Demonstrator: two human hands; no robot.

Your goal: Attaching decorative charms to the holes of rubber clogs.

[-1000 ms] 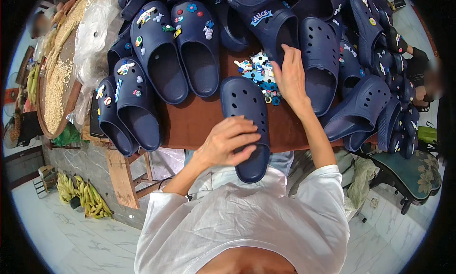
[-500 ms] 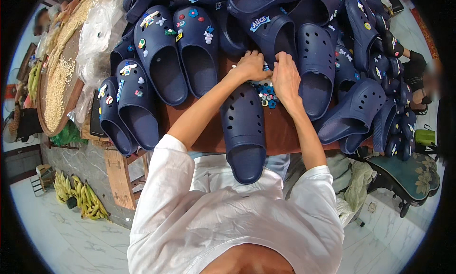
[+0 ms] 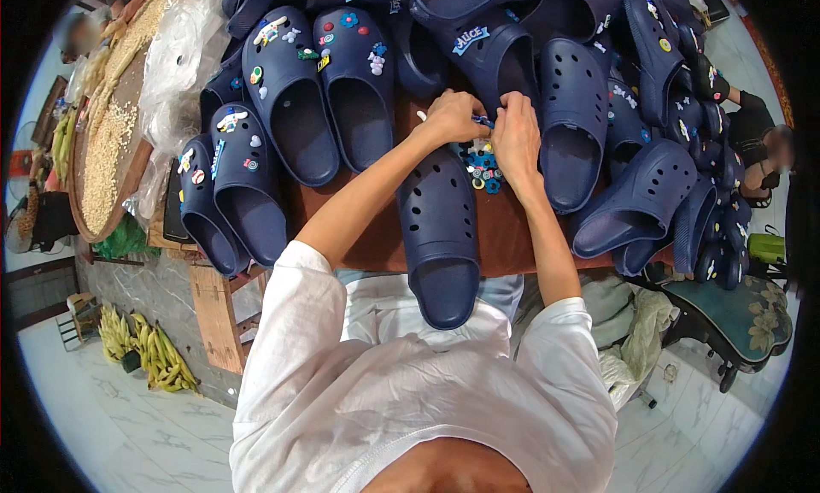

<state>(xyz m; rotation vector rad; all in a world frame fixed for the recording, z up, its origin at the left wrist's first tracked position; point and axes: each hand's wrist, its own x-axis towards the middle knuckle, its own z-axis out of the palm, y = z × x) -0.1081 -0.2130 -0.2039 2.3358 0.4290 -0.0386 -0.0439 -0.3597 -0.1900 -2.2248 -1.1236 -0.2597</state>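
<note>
My left hand (image 3: pixel 453 119) and my right hand (image 3: pixel 517 138) meet over the brown tabletop, fingers closed. Between their fingertips shows a small blue charm (image 3: pixel 483 120), pinched by my left hand. My right fingers curl close beside it; what they hold, if anything, is hidden. Loose shoe charms (image 3: pixel 484 170), blue flowers and small rings among them, lie just below my hands, partly covered by them. A plain navy clog (image 3: pixel 439 228) with open holes lies nearest me, its opening toward me and its heel over the table edge. Its toe is partly hidden under my left hand.
Navy clogs with charms (image 3: pixel 290 100) stand at the left, and a plain clog (image 3: pixel 571 126) lies right of my hands. More clogs (image 3: pixel 636 198) pile up behind and rightward. A tray of pale kernels (image 3: pixel 107 168) stands far left. Another person (image 3: pixel 752 143) sits at the right.
My hands have shifted slightly, and the blue charm now shows between their fingertips. More of the loose charms is uncovered. The clogs lie as before.
</note>
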